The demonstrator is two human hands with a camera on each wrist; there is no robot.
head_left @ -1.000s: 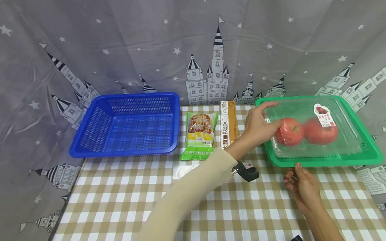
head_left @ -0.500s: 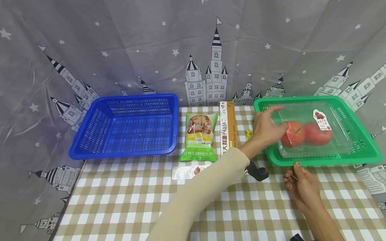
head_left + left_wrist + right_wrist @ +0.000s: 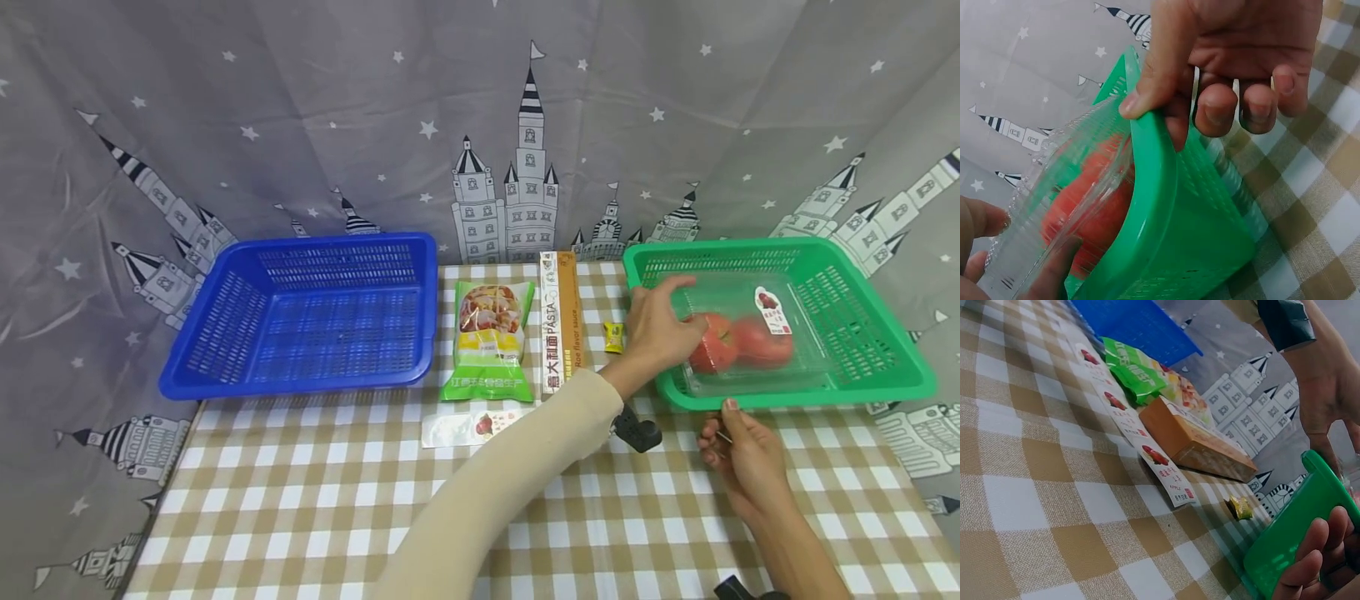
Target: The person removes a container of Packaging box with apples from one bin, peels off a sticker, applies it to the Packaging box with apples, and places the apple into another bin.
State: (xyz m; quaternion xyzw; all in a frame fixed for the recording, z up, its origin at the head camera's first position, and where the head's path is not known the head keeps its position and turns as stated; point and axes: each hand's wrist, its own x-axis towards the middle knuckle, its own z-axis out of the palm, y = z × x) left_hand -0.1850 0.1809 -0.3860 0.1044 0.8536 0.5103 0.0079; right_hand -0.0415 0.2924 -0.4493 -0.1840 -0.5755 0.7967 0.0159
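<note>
My left hand (image 3: 660, 329) grips the near-left end of a clear plastic box (image 3: 808, 346), with its thumb and fingers spread over that end. Two red apples (image 3: 712, 343) show through the plastic, beside a white label (image 3: 772, 310). The box sits inside the green basket (image 3: 862, 395), toward its left side. At the front rim my right hand (image 3: 750, 462) holds the basket; in the left wrist view its thumb (image 3: 1141, 103) presses the rim from above with a finger underneath. The other fingers are curled below.
A blue basket (image 3: 337, 333) stands at the left. Between the baskets lie a green food bag (image 3: 489, 342), a pasta box (image 3: 561, 325) and a small yellow packet (image 3: 613, 337). In front of them is a strip of apple labels (image 3: 480, 427). A grey curtain (image 3: 322, 108) hangs behind.
The left hand has lowered the plastic box of apples into the green basket. The arm's shift uncovers the yellow packet and more of the label strip. The right hand stays at the rim.
</note>
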